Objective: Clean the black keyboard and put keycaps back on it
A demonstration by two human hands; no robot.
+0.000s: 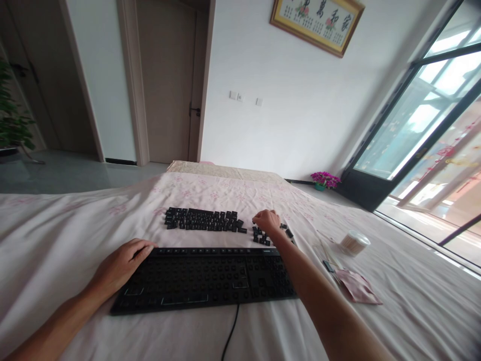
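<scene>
A black keyboard point(205, 278) with its keycaps taken off lies on a pale flowered cloth point(75, 235), its cable running toward me. Behind it, loose black keycaps point(203, 219) are laid out in rows, with a smaller cluster point(261, 236) to their right. My left hand point(122, 263) rests flat at the keyboard's upper left corner, fingers stretched out. My right hand point(267, 220) reaches past the keyboard to the smaller cluster, fingers curled down onto the caps; what they grip is hidden.
A round container of cotton swabs point(354, 242) stands at the right, with thin sticks and a small dark tool beside it. A pink cloth point(356, 287) lies nearer me. Doors, a wall and large windows surround the surface.
</scene>
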